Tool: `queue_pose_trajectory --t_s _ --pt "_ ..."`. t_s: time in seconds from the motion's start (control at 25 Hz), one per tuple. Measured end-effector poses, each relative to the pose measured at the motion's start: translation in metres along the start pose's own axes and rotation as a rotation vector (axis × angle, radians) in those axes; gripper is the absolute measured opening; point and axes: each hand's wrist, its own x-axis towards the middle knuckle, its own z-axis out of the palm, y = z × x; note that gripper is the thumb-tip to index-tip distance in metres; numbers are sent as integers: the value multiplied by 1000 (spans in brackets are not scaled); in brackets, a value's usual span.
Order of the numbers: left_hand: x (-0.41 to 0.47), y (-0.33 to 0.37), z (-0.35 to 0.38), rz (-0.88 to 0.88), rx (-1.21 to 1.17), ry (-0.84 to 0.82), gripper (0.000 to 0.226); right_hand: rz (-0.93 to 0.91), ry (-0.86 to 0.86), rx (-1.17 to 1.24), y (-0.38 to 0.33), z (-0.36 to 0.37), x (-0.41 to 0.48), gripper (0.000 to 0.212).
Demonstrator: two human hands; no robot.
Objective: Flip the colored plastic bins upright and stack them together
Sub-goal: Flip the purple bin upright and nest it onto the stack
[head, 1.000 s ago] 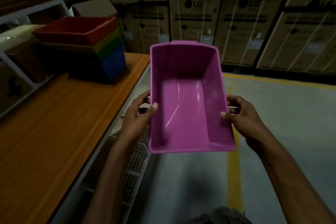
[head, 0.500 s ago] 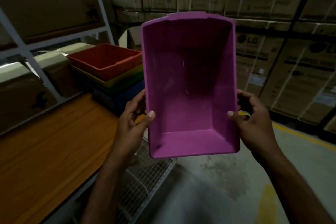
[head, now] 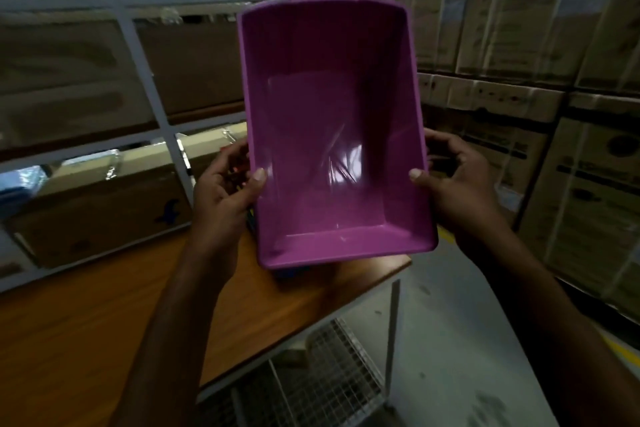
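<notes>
A purple plastic bin (head: pixel 332 135) fills the middle of the view, its open side facing me and empty inside. My left hand (head: pixel 225 191) grips its left long rim, thumb inside the wall. My right hand (head: pixel 457 184) grips the right long rim the same way. The bin hangs in the air over the far corner of the wooden table (head: pixel 104 315). The stack of coloured bins is almost wholly hidden behind the purple bin; only a sliver of blue (head: pixel 289 273) shows under its near edge.
A white metal shelf frame (head: pixel 145 80) with cardboard boxes stands behind the table at left. Stacked cartons (head: pixel 519 45) line the right and back. A wire mesh cart (head: pixel 329 381) sits on the grey floor below the table's corner.
The view has swung left and the purple bin has moved over the table corner, now covering the stack of coloured bins that showed at left. Both hands keep their grip.
</notes>
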Motion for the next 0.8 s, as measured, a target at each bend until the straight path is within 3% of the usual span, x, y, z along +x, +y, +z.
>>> queue_pose_trajectory --t_s 0.44,0.64,0.8 --pt "126 -8 -18 83 70 224 47 -98 -101 11 24 90 152 54" --pt "172 -26 -21 12 134 330 46 47 -196 80 50 121 209 49" --pt "196 -55 -30 -182 95 389 42 247 -332 95 78 139 243 43"
